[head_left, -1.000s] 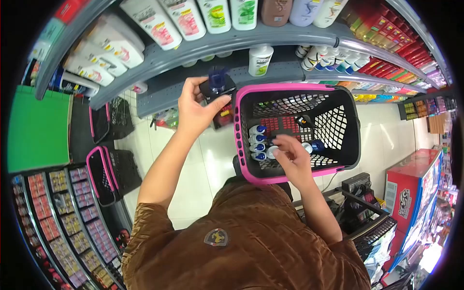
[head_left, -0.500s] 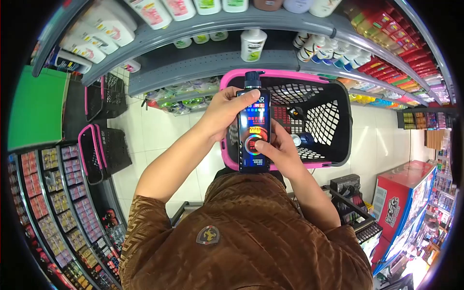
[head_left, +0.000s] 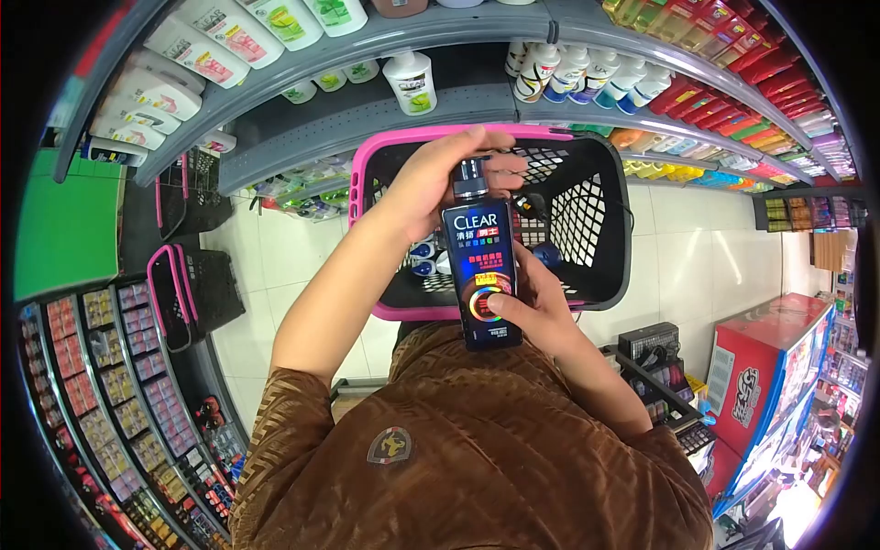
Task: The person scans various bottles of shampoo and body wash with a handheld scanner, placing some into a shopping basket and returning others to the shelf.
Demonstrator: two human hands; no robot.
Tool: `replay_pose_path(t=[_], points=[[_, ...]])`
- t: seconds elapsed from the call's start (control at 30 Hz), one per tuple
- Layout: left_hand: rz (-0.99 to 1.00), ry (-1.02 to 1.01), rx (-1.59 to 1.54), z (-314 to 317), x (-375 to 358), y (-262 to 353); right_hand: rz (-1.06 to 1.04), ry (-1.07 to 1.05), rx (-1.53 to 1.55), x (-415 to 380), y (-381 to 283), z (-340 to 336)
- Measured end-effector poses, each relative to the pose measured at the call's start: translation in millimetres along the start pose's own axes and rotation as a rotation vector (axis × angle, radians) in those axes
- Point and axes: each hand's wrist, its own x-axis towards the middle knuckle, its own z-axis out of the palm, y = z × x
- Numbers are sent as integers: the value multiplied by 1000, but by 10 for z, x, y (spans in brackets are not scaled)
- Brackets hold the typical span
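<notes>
A dark blue CLEAR pump bottle [head_left: 479, 247] is upright in front of my body, its label facing me. My right hand [head_left: 543, 307] grips its lower part, thumb on the round emblem. Around the pump top is my left hand [head_left: 449, 179], with fingers extended and apart behind and above the pump; whether it touches the bottle is unclear. Beneath both hands stands a black basket [head_left: 600, 165] with a pink rim. Inside it lie blue-and-white items [head_left: 423, 259] and a dark round item [head_left: 547, 254], partly hidden.
Ahead, a grey shelf [head_left: 302, 128] carries a white CLEAR bottle [head_left: 410, 84] and several LUX bottles [head_left: 600, 78]. More black baskets [head_left: 213, 284] with pink handles are at the left. A red and blue freezer-like box [head_left: 765, 367] stands at the right.
My left hand has moved from the bottle's upper side up to the pump, its fingers now extended. The label text is more visible. The basket and shelves have shifted left in view.
</notes>
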Motion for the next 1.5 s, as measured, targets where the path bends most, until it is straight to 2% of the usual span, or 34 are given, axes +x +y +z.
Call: replay_pose_path(t=[0.03,0.1,0.2,0.5,0.63,0.7,0.77,0.9,0.93,0.97,1.03,1.07,1.1,1.17,1.23,1.3,1.33,1.37,1.47,1.5], points=[[-12,-50,37,59,40,-25,-39,-1,-53,-20,-10,-44],[35,13,58,190,70,-104,-72,20,-85,-60,-20,-103],[166,-9,277,319,62,-135,-136,48,-127,-136,-6,-155],[159,52,377,415,41,-167,-165,26,-165,-177,-27,-252],[154,69,336,427,-13,-137,-179,43,-214,-97,9,-301],[162,283,57,448,-61,-192,-183,65,-104,-31,1,-297],[99,123,89,222,-167,-369,-147,77,-58,57,-56,-312],[-102,-10,352,210,-570,-658,-56,152,-61,168,-45,-378],[-97,34,169,230,-614,-749,-74,216,-91,194,-35,-339],[-96,33,163,178,-634,-771,-71,216,-97,224,5,-344],[-120,42,193,48,-669,-799,-80,138,-239,317,72,-443],[21,-17,245,-96,-683,-873,130,155,-613,368,-106,-598],[21,-83,267,-146,-732,-824,-105,212,-520,477,-26,-716],[35,-147,340,-256,-818,-882,-34,194,-327,492,-416,-732],[55,-165,438,-349,-869,-898,-2,16,-319,529,-601,-654],[-89,-204,737,-344,-884,-710,14,-23,-426,631,-669,-510],[0,-226,751,-430,-842,-712,137,-59,-556,684,-730,-465],[-35,-215,751,-489,-810,-641,261,-96,-683,741,-770,-420],[309,-42,726,-835,-606,-671,132,59,-769,964,-667,-361],[418,51,885,-924,-609,-515,85,114,-769,1053,-577,-368]])
